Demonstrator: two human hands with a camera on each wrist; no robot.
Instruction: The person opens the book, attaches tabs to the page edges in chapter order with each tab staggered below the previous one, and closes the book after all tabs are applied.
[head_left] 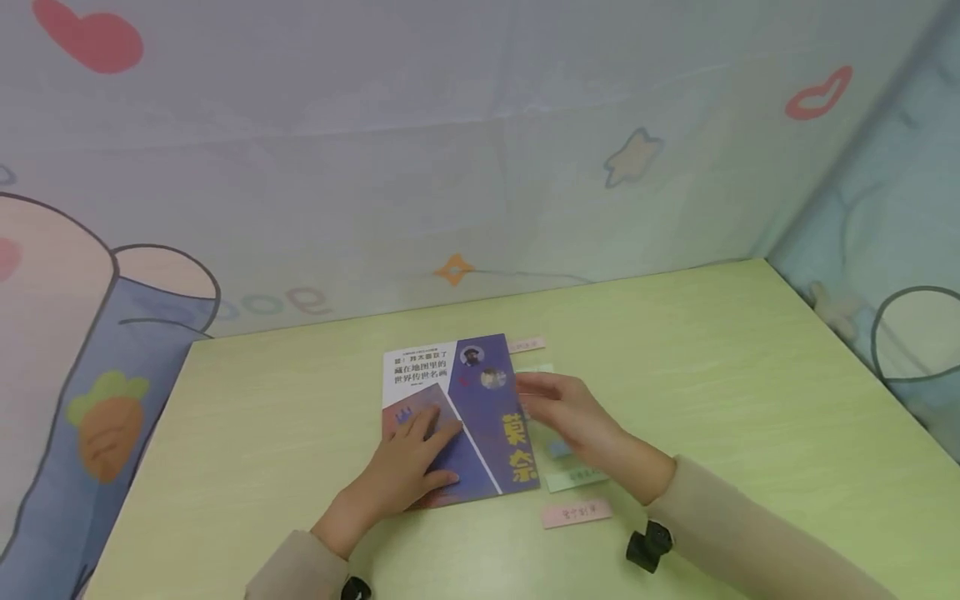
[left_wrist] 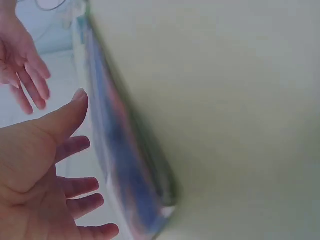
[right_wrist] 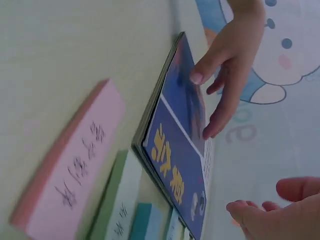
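Left hand (head_left: 408,467) flat on book (head_left: 480,400), right hand (head_left: 570,417) beside

A pale green wooden surface (head_left: 712,375) stands against a cartoon-printed fabric backdrop (head_left: 450,150) showing red hearts, a yellow star, an orange star and a carrot. A small black cylindrical object (head_left: 648,546) lies near the front edge.

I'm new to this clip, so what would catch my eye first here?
The blue book lying flat mid-table, with yellow characters on its cover. The left hand rests open on its near corner, while the right hand hovers at its right edge. Pastel paper labels, such as the pink label, lie beside it on the green table.
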